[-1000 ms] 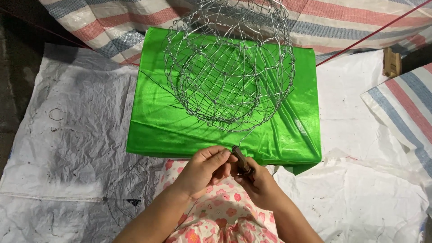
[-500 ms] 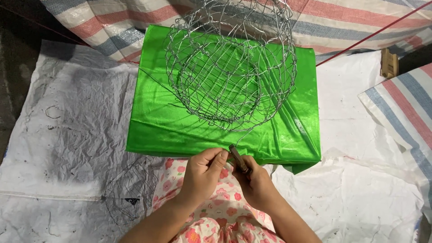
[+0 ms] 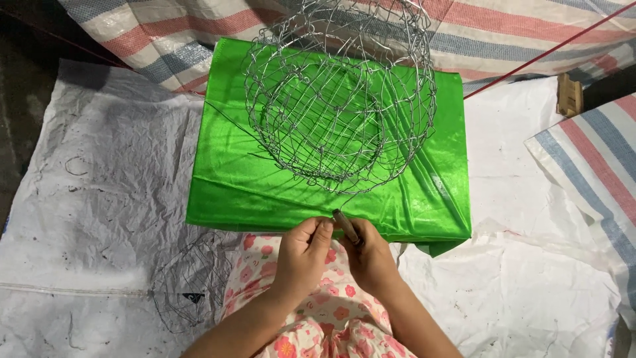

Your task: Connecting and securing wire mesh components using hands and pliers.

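Note:
A round basket of woven silver wire [image 3: 341, 99] stands on a folded sheet of shiny green cloth [image 3: 265, 179]. A loose wire end trails from its near rim down to my hands. My left hand [image 3: 305, 255] pinches that wire at the cloth's near edge. My right hand [image 3: 368, 255] is closed on a small dark tool [image 3: 346, 227], likely pliers, whose tip meets the wire beside my left fingers. Both hands rest over my lap, covered by flowered pink fabric [image 3: 331, 325].
White crumpled plastic sheeting [image 3: 99, 219] covers the ground. A tangle of thin dark wire [image 3: 189, 282] lies left of my lap. Striped red, blue and white tarp [image 3: 583, 146] lies at the back and right. A small wooden block [image 3: 568, 94] sits far right.
My hands have stayed at the cloth's near edge, shifting slightly; the tool in my right hand has tilted a little. The basket has not moved.

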